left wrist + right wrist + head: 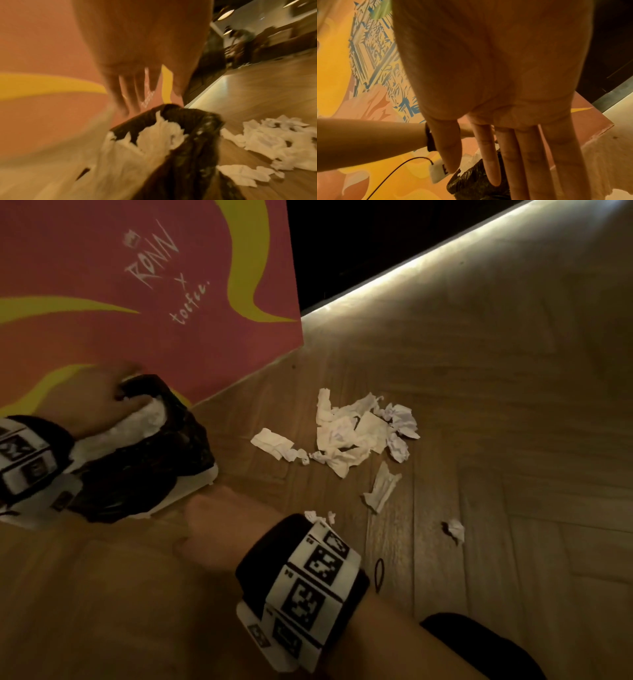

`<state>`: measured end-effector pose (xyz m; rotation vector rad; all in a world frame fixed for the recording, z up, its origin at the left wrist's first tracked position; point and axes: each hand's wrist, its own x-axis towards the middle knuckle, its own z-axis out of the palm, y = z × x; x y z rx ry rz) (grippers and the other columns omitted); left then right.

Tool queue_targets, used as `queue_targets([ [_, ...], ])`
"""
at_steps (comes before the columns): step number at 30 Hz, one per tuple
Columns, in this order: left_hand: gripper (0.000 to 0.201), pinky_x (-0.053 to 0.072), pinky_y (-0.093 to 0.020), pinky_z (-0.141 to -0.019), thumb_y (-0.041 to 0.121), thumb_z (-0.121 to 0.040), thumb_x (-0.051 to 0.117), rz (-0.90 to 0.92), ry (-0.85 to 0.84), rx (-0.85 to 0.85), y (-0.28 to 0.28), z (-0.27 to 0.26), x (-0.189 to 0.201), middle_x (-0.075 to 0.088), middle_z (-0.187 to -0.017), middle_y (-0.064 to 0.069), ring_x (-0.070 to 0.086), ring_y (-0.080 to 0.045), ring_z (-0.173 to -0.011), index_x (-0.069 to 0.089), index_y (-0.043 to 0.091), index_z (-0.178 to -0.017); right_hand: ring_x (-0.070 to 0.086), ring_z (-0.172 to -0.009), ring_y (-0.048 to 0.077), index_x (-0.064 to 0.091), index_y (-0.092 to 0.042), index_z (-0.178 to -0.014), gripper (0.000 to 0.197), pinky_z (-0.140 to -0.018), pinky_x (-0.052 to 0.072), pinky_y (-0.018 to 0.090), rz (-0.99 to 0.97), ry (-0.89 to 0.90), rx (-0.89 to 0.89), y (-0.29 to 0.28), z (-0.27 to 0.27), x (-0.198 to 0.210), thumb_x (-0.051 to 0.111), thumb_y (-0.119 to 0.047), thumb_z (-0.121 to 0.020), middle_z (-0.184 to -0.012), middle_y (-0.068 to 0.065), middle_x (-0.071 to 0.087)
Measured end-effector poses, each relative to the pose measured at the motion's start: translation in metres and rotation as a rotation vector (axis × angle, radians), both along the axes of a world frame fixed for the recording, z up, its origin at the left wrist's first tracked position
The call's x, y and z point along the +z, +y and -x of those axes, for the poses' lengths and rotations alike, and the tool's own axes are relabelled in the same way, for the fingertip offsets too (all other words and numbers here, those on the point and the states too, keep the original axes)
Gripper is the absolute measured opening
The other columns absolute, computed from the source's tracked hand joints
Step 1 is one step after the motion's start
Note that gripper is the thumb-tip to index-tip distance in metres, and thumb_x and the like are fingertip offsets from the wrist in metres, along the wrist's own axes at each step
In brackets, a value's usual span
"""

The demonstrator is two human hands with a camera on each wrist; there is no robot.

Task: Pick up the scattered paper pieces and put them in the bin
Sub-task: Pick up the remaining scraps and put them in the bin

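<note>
Behind the left hand (99,402) stands a large pink-and-yellow painted panel (102,302), upright on the wooden floor (496,405). Directly under that hand sits the bin (154,460), lined with a black bag and tilted, its mouth pointing up toward the panel. White paper (154,136) fills the mouth. The left hand hangs palm-down over the bin's mouth; the left wrist view is blurred, but the fingers (130,94) read as straight and spread, the grip closing on nothing. To the outer side of the right hand (212,529), well apart from both grips, the main heap of scattered paper pieces (356,429) lies on the floor, its long axis running across the view, parallel to the floor's lit edge. One long strip (382,487) lies nearer, its long axis running diagonally away from the right wrist. A small crumpled scrap (455,529) lies farther out. The right hand is held flat beside the bin's near corner, fingers (530,155) straight and close together, thumb apart, the grip empty. A thin black loop (379,574) lies on the floor just beside the right wrist band.
</note>
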<state>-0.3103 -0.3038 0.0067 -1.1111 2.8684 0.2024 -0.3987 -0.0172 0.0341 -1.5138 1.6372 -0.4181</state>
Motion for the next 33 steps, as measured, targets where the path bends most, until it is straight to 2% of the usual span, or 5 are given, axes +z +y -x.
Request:
queue_targets([
  [5, 0.02, 0.05, -0.041, -0.076, 0.036, -0.095, 0.051, -0.065, 0.278, -0.243, 0.086, 0.007, 0.002, 0.064, -0.095, 0.005, 0.061, -0.019, -0.085, 0.062, 0.024, -0.106, 0.044, -0.06, 0.01, 0.038, -0.016, -0.063, 0.036, -0.044, 0.031, 0.013, 0.035, 0.029, -0.032, 0.002, 0.027, 0.008, 0.049, -0.023, -0.097, -0.066, -0.004, 0.04],
  [17, 0.018, 0.039, -0.02, -0.047, 0.023, -0.088, 0.055, -0.979, -0.749, 0.015, 0.245, -0.009, -0.203, 0.064, -0.071, 0.003, 0.056, -0.008, -0.056, 0.06, 0.02, -0.071, 0.067, -0.089, 0.023, 0.067, -0.004, -0.104, 0.037, -0.083, 0.053, 0.034, -0.126, 0.161, -0.342, 0.043, 0.122, -0.01, 0.052, -0.036, -0.093, -0.098, 0.011, 0.07],
  [24, 0.013, 0.043, -0.017, -0.071, 0.012, -0.092, 0.055, -0.968, -0.183, 0.081, 0.28, 0.043, -0.214, 0.067, -0.099, 0.002, 0.064, -0.015, -0.088, 0.064, 0.02, -0.093, 0.07, -0.084, 0.019, 0.067, -0.011, -0.102, 0.031, -0.088, 0.054, 0.04, -0.14, 0.119, -0.354, 0.045, 0.122, -0.012, 0.056, -0.039, -0.092, -0.092, 0.006, 0.071],
  [29, 0.009, 0.049, -0.017, -0.051, 0.01, -0.091, 0.059, -1.068, 0.14, 0.32, 0.262, 0.058, -0.188, 0.067, -0.083, -0.001, 0.065, -0.009, -0.062, 0.065, 0.01, -0.099, 0.073, -0.077, 0.016, 0.068, -0.012, -0.101, 0.027, -0.078, 0.055, 0.032, -0.145, -0.047, -0.403, 0.053, 0.14, -0.005, 0.059, -0.036, -0.092, -0.088, 0.004, 0.074],
  [33, 0.019, 0.049, -0.032, -0.071, 0.022, -0.095, 0.054, -0.875, 0.089, 0.427, 0.222, 0.031, -0.196, 0.067, -0.091, -0.01, 0.062, -0.026, -0.084, 0.064, 0.007, -0.103, 0.072, -0.079, 0.02, 0.066, -0.011, -0.101, 0.021, -0.072, 0.052, 0.032, -0.079, -0.023, -0.599, 0.09, 0.192, -0.016, 0.056, -0.028, -0.094, -0.087, 0.007, 0.074],
])
